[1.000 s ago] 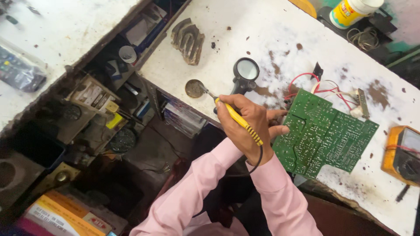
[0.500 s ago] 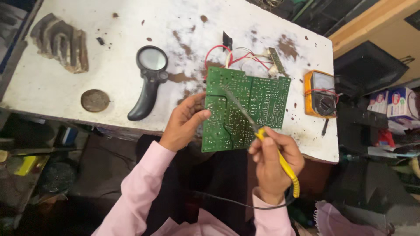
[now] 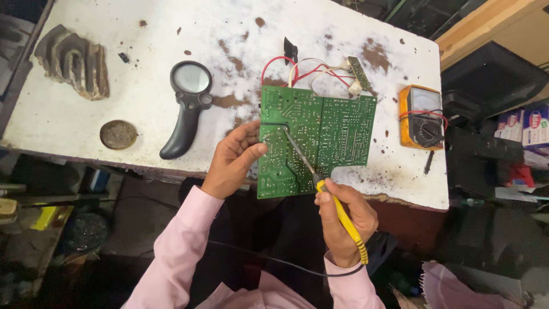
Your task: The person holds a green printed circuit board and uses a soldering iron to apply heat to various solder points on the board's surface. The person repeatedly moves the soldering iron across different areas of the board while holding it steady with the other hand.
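The right hand (image 3: 345, 220) is gripping a yellow-handled soldering iron (image 3: 323, 186), fingers clamped round it, tip resting on the green circuit board (image 3: 317, 137). The left hand (image 3: 233, 160) is pinching that board's left edge. Beyond its fingers are lying a black magnifying glass (image 3: 186, 106) and, farther right, an orange multimeter (image 3: 421, 117).

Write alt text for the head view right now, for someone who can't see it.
A person's right hand holds a yellow-handled soldering iron with its tip on a green circuit board, while the left hand grips the board's left edge. The board overhangs a stained white workbench that also carries a black magnifying glass and an orange multimeter.
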Motion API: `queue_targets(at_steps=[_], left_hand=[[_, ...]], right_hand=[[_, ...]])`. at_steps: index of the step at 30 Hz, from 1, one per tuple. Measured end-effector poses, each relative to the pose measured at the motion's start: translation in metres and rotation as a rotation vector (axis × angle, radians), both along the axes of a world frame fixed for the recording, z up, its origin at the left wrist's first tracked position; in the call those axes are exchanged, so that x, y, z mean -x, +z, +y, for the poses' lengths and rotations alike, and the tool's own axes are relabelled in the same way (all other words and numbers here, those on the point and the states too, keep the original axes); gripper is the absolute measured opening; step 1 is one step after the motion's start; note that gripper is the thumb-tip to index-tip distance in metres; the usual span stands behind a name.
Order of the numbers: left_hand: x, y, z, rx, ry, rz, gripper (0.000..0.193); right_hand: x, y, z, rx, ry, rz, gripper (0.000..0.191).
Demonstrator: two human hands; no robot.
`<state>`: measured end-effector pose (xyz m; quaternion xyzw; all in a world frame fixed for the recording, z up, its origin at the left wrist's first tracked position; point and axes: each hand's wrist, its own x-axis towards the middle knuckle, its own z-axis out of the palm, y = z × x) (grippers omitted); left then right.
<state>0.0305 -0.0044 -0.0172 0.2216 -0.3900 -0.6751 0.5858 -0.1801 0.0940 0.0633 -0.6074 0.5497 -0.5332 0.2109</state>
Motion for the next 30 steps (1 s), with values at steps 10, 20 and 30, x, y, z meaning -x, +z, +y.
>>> queue_targets(at_steps=[10, 20, 30], left_hand=[[0.001, -0.002, -0.001, 0.017, 0.008, -0.004, 0.052], [0.000, 0.001, -0.001, 0.025, 0.014, -0.017, 0.052], [0.000, 0.000, 0.000, 0.028, 0.015, -0.017, 0.052]], right_hand=[[-0.008, 0.014, 0.003, 0.114, 0.027, 0.201, 0.022], [-0.008, 0.012, 0.001, 0.116, 0.022, 0.193, 0.021], [-0.005, 0.004, 0.001, 0.098, 0.030, 0.106, 0.020]])
